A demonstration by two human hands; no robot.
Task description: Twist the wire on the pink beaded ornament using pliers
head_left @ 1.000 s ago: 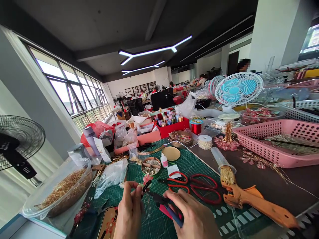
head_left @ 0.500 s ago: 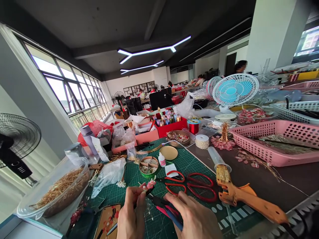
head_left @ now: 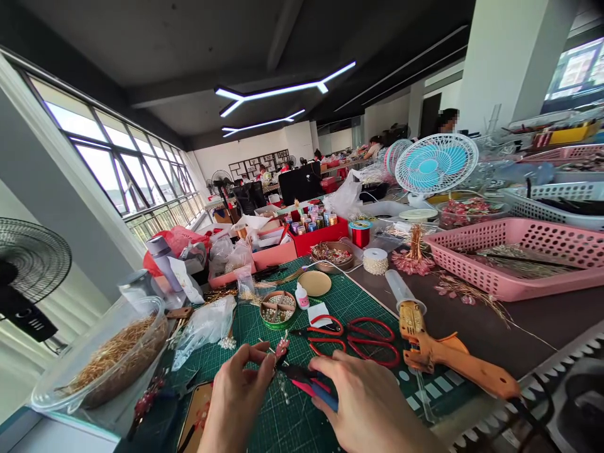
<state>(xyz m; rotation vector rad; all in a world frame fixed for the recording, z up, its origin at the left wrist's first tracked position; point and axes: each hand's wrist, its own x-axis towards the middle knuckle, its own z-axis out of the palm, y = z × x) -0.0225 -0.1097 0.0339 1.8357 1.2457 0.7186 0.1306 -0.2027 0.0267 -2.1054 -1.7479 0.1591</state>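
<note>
My left hand (head_left: 238,390) is closed in a pinch on a small beaded ornament with pink and white beads (head_left: 282,347). My right hand (head_left: 363,393) grips a pair of pliers (head_left: 299,374) with blue and pink handles. The pliers' dark jaws meet the ornament close to my left fingertips; whether they clamp it, I cannot tell. A strand of clear and white beads (head_left: 284,389) hangs below the jaws. Just beyond my hands lie two pairs of red-handled scissors (head_left: 372,341) and a round divided box of pearls (head_left: 278,308).
An orange glue gun (head_left: 453,358) lies to the right, before a pink basket (head_left: 509,283). On the left stands a clear tub of golden wires (head_left: 113,352). A small white bottle (head_left: 302,296) and a round tan lid (head_left: 315,283) sit on the green cutting mat (head_left: 349,302).
The view has shifted slightly, so the bench appears further left and up. The pink-beaded ornament has turned more upright between my left fingers. Both hands keep their hold.
</note>
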